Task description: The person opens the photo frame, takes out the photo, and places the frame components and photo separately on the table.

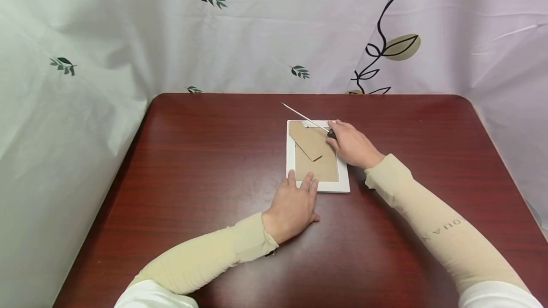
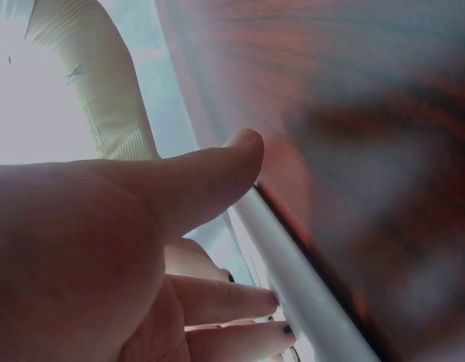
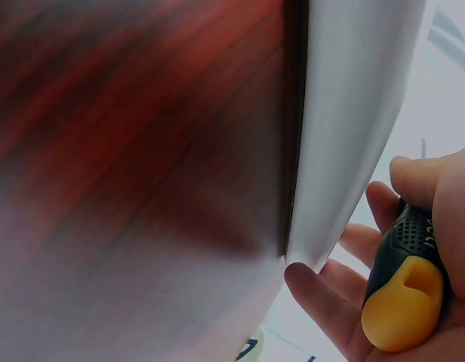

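A white picture frame (image 1: 336,187) lies back side up on the table, its brown backing board (image 1: 328,169) and angled brown stand flap (image 1: 305,140) showing. My left hand (image 1: 293,206) rests with fingers extended on the frame's near edge; its thumb (image 2: 210,177) sticks out beside that edge in the left wrist view. In my right hand (image 1: 353,144) I hold a screwdriver by its black and yellow handle (image 3: 404,290). The thin metal shaft points up and left across the frame's far edge. Fingertips of the right hand (image 3: 312,290) are right at the frame's corner.
The dark red wooden table (image 1: 205,156) extends on all sides of the frame. Its far edge meets a pale curtain (image 1: 257,27) printed with leaves, which also hangs along the left and right sides.
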{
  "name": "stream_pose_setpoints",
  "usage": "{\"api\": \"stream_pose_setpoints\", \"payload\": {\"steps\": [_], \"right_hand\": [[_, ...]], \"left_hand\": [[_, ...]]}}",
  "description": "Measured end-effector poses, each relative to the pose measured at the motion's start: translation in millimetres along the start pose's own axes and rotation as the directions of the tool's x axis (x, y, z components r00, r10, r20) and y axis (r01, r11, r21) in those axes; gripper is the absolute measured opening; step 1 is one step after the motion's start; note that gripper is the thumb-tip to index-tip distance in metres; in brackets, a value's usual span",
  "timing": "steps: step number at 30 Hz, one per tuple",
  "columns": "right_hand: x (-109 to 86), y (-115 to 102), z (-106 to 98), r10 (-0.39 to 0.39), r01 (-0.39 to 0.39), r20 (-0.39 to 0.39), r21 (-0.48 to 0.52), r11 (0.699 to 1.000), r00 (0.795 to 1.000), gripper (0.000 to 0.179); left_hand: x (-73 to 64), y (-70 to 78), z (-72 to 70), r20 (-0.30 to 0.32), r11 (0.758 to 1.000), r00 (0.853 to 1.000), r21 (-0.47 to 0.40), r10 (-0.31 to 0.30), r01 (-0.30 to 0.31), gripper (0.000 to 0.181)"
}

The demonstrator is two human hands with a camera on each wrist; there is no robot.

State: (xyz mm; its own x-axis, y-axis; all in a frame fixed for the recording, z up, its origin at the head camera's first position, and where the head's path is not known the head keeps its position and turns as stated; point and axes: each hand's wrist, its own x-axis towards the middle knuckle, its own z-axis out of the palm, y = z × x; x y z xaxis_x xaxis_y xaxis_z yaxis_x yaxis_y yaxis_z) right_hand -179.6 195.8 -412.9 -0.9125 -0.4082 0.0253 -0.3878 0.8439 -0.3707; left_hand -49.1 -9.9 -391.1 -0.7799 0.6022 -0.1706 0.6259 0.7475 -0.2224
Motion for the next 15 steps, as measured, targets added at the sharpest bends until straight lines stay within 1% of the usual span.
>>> {"api": "stream_pose_setpoints", "payload": {"steps": [2, 9, 15], "right_hand": [[-1.9, 1.3, -0.2, 0.007, -0.007, -0.007, -0.002, 1.0, 1.0, 0.054], [-11.2, 4.2, -2.8, -0.004, 0.003, -0.053, -0.024, 1.0, 0.999, 0.052], [-20.2, 2.7, -3.7, 0.01, -0.015, -0.084, -0.056, 0.998, 0.996, 0.045]], "left_hand": [[-0.1, -1.7, 0.0, 0.003, 1.0, 1.0, -0.008, -0.01, 0.01, 0.085], [-1.8, -10.6, -0.8, 0.018, 0.999, 0.999, -0.011, -0.043, 0.043, 0.085], [-3.2, -19.3, 0.1, -0.028, 0.997, 0.996, -0.011, -0.079, 0.079, 0.083]]}}
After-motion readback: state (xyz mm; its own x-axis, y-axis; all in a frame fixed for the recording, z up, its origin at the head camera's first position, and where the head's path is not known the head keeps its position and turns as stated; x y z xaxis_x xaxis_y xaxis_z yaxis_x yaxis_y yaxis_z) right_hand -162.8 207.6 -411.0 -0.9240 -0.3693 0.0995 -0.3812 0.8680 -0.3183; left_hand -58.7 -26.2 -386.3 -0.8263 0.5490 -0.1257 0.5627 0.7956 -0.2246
